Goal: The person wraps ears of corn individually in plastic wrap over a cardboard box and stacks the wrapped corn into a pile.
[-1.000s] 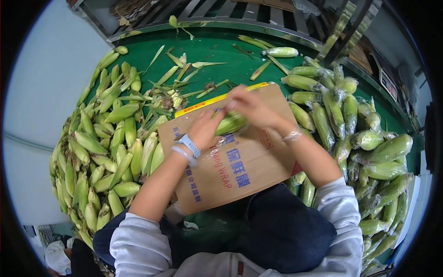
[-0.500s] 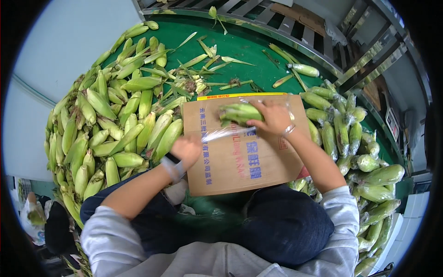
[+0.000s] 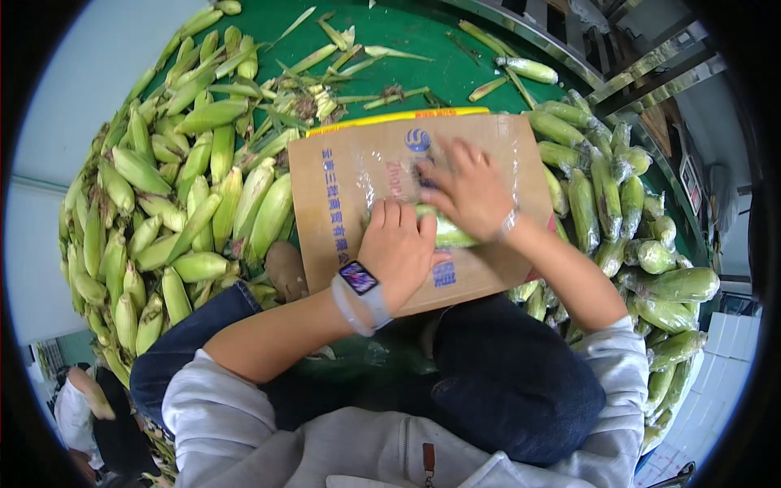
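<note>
An ear of corn (image 3: 453, 234) in green husk lies crosswise on a cardboard box (image 3: 480, 281) in front of me, partly hidden by both hands. My left hand (image 3: 399, 252) is closed around its left end, thumb on the near side and fingers over the top. Above the ear's right part, my right hand (image 3: 472, 193) has its fingers spread and a little blurred, its heel at the ear. Shiny clear film shows on the cardboard around the hands; how far it wraps the ear is hidden.
A big heap of unwrapped corn (image 3: 195, 171) fills the left side. Film-wrapped ears (image 3: 602, 203) pile up at the right. Loose husks (image 3: 321, 93) lie on the green surface (image 3: 423, 24) beyond the box. A metal rack (image 3: 651, 65) stands at the far right. Another person's arm (image 3: 91, 394) shows lower left.
My left hand has come from the box's left edge, where it pulled stretched film, to the ear. The ear has moved nearer to me. My right hand's fingers have spread off it.
</note>
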Demonstrator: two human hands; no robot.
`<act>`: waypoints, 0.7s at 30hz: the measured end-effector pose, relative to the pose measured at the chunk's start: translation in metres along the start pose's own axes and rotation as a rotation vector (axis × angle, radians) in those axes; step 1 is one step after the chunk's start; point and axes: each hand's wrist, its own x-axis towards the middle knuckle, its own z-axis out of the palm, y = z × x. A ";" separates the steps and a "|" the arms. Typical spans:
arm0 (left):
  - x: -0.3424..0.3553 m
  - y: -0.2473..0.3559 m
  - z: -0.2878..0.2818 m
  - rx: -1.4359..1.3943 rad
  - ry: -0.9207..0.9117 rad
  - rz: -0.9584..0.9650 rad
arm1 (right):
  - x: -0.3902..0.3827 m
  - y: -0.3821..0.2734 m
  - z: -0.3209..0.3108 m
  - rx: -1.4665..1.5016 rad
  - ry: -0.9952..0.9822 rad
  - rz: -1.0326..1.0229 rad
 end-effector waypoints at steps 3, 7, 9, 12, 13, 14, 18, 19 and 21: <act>0.029 0.029 -0.002 0.309 0.201 0.012 | 0.041 0.038 0.019 -0.199 0.145 0.151; 0.069 0.001 0.039 0.548 0.330 0.099 | 0.083 0.079 0.008 0.120 -0.174 0.544; 0.105 -0.010 0.013 0.292 -0.084 -0.070 | 0.092 0.095 -0.001 0.204 -0.179 0.689; 0.137 -0.051 0.008 0.186 -0.016 0.003 | 0.101 0.098 -0.009 0.039 -0.521 0.517; 0.138 -0.054 0.012 0.128 -0.040 0.010 | 0.100 0.097 -0.005 0.063 -0.559 0.538; 0.132 -0.059 0.011 0.076 -0.065 -0.009 | 0.103 0.088 -0.009 0.043 -0.613 0.506; 0.068 -0.032 0.012 -0.002 -0.437 0.126 | 0.092 0.081 -0.004 0.004 -0.502 0.520; 0.052 -0.006 -0.005 0.093 -0.673 0.168 | 0.086 0.091 -0.001 0.027 -0.517 0.509; 0.016 0.000 -0.008 -0.020 -1.187 0.252 | 0.085 0.090 -0.003 0.094 -0.544 0.441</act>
